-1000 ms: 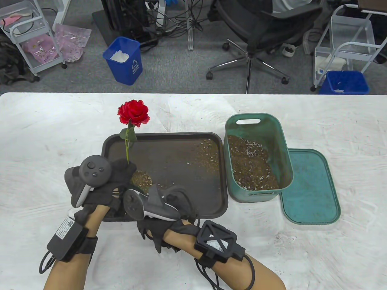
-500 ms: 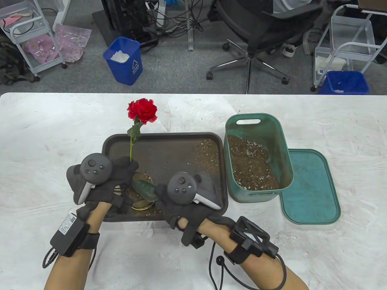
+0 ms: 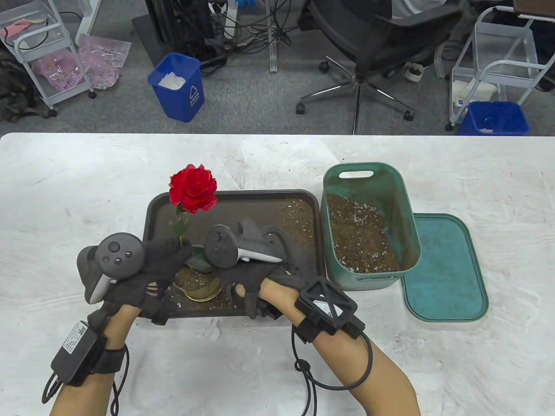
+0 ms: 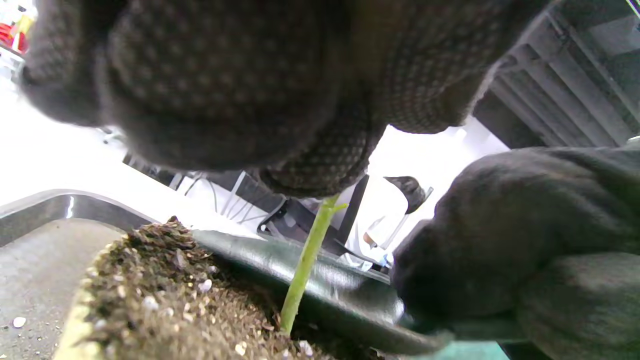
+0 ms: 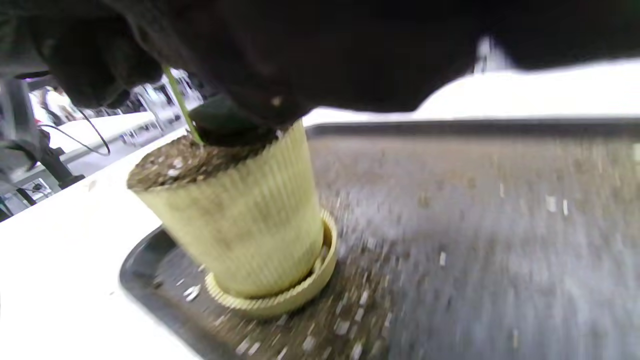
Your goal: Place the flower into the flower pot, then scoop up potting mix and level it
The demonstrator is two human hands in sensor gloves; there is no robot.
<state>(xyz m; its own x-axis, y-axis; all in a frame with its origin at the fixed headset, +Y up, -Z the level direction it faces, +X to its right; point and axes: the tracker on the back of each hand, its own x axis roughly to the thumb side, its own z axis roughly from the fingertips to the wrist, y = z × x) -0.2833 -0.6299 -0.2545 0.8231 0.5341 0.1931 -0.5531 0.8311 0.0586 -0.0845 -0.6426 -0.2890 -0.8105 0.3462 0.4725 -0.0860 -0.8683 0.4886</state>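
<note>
A red rose (image 3: pixel 193 194) stands with its green stem (image 4: pixel 306 262) planted in the potting mix (image 4: pixel 165 295) of a ribbed yellow flower pot (image 5: pixel 240 220). The pot sits on its saucer at the front left of the dark tray (image 3: pixel 269 208). My left hand (image 3: pixel 177 250) pinches the stem just above the pot. My right hand (image 3: pixel 243 275) grips a dark green scoop (image 3: pixel 197 260), and the scoop's blade (image 4: pixel 310 280) lies on the mix beside the stem. The tracker hides the right hand's fingers in the table view.
A green bin (image 3: pixel 403 203) holding potting mix (image 3: pixel 360 234) stands right of the tray, with its green lid (image 3: pixel 446 268) lying flat beside it. Loose mix is scattered over the tray floor (image 5: pixel 450 240). White table (image 3: pixel 65 195) surrounds everything.
My right hand has swung left and forward over the pot, bringing the scoop onto the mix. The rose now leans more to the left, and my left hand has shifted slightly left.
</note>
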